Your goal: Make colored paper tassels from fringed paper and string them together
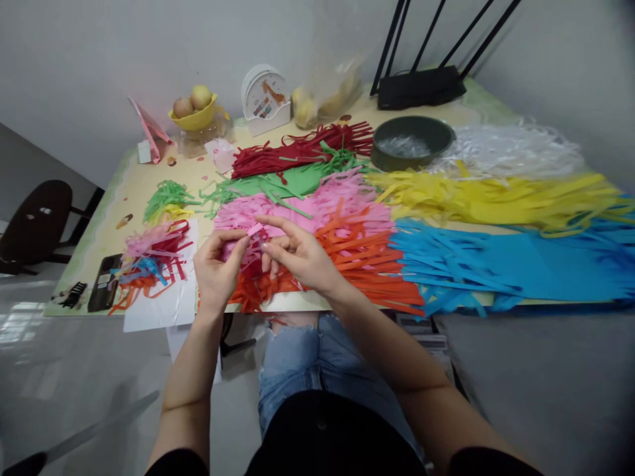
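Left hand: thumb and forefinger closed in a pinch on a small pink-and-dark-red bundle of thin strips. Right hand: forefinger extended near the bundle's top, thumb at its side, remaining fingers curled; whether it grips cannot be told. The bundle is at the near side of the pale yellow table, above fringed orange strips. At left, a multicoloured strip heap lies partly on a white paper sheet.
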Motion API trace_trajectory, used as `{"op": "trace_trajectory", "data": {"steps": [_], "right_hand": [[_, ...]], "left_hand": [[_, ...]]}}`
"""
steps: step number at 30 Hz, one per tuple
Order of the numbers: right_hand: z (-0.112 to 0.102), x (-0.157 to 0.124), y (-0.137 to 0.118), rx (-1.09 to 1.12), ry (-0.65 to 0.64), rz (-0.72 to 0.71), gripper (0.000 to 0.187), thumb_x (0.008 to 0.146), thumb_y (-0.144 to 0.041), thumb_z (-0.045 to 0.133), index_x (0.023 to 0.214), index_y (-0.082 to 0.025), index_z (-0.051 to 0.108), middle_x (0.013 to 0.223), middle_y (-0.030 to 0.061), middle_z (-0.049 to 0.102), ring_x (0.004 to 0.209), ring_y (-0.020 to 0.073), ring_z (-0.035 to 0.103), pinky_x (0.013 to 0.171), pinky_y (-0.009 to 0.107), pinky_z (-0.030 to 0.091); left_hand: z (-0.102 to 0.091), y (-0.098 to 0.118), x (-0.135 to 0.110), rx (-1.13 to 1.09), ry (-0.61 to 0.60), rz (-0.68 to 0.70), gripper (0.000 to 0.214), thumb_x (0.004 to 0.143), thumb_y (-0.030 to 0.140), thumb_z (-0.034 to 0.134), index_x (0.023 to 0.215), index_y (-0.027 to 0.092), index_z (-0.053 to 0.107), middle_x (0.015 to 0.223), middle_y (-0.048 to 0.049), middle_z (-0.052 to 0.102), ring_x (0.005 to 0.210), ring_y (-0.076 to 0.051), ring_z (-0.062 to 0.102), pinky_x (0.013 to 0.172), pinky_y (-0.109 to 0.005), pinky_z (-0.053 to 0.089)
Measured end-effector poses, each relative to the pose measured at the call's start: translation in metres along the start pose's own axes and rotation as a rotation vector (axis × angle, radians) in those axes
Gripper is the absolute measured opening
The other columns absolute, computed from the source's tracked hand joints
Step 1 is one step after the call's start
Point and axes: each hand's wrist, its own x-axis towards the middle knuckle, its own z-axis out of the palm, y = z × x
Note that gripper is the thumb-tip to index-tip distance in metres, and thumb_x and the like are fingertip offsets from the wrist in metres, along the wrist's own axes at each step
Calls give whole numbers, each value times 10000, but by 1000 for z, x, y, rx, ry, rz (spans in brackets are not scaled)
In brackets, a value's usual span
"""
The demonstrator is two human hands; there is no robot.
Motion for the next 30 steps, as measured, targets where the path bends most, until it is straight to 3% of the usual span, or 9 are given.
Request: {"op": "trace_trajectory", "data": {"steps": [11,24,27,30], "right_hand": [[-1,-1,-1,-107,-32,-16,648,941,-339,604,1519,-145,387,668,-70,640,531,79,588,561,196,507],[-4,0,0,-127,-3,4,641,922,-330,635,1499,-135,435,651,-77,644,525,75,581,562,198,514],[-8,4,3,-21,8,38,596,884,-405,690,1387,-127,532,652,-60,676,520,85,604,564,212,532],[-15,6,7,80,-44,153,482,805,-503,760,1092,-134,645,633,-25,706,467,90,599,499,210,524]], "left_hand": [[-4,0,1,-54,-36,-38,127,833,299,768,886,183,755,829,-27,757,753,-142,704,745,-262,549],[-9,-1,0,81,-93,83,114,858,307,749,882,196,752,856,-29,766,811,-159,715,769,-271,549],[-10,1,-1,108,-218,194,52,882,245,720,895,196,732,845,-23,765,776,-147,717,744,-253,555],[-9,3,-5,181,-321,387,64,912,150,666,950,193,694,893,-33,768,827,-145,723,768,-247,555]]}}
